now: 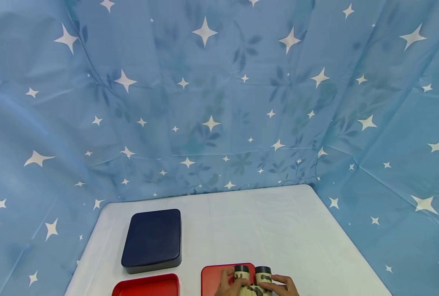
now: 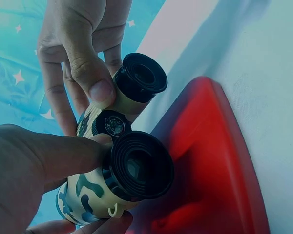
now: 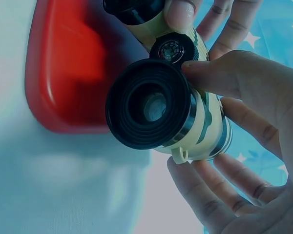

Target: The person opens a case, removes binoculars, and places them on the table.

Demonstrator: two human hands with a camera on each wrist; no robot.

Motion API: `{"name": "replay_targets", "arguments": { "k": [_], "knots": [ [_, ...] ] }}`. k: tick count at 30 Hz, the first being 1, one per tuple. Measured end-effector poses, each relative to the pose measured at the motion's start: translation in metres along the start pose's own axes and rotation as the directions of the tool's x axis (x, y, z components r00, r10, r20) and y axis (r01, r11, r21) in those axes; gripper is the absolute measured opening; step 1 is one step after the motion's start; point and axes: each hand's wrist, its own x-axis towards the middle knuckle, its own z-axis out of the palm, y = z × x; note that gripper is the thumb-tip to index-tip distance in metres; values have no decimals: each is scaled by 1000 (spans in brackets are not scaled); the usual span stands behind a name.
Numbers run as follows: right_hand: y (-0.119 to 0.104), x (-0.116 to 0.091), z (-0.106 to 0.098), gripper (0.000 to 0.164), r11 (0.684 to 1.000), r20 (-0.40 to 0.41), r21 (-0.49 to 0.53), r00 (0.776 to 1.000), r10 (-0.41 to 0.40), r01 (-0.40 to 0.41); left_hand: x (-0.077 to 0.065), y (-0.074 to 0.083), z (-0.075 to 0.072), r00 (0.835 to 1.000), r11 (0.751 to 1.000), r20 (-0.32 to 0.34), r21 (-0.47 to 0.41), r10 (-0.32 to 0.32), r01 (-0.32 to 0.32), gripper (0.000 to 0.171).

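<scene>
Both hands hold a pair of camouflage-patterned binoculars (image 1: 263, 277), beige with dark patches and black eyecups. The left hand (image 1: 231, 285) grips one barrel, its thumb lying along the top beside the eyecup in the left wrist view. On the other barrel is the right hand (image 1: 283, 285), thumb above and fingers beneath in the right wrist view. A small compass (image 2: 115, 125) sits between the two barrels. Under the binoculars lies a red rectangular piece (image 1: 213, 277) with rounded corners; the frame's bottom edge cuts it off.
A dark navy rectangular box (image 1: 154, 236) stands on the white table (image 1: 241, 222) at the left. In front of it is a red tray (image 1: 147, 283) with a raised rim, partly out of frame. A blue star-patterned curtain (image 1: 219, 98) surrounds the table's back and sides.
</scene>
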Motion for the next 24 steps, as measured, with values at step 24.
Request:
{"name": "replay_targets", "arguments": {
  "k": [24],
  "knots": [
    [37,2,-26,25,971,-16,-68,973,-232,230,-4,11,40,994,1000,-111,-23,-4,2,46]
  ]
}}
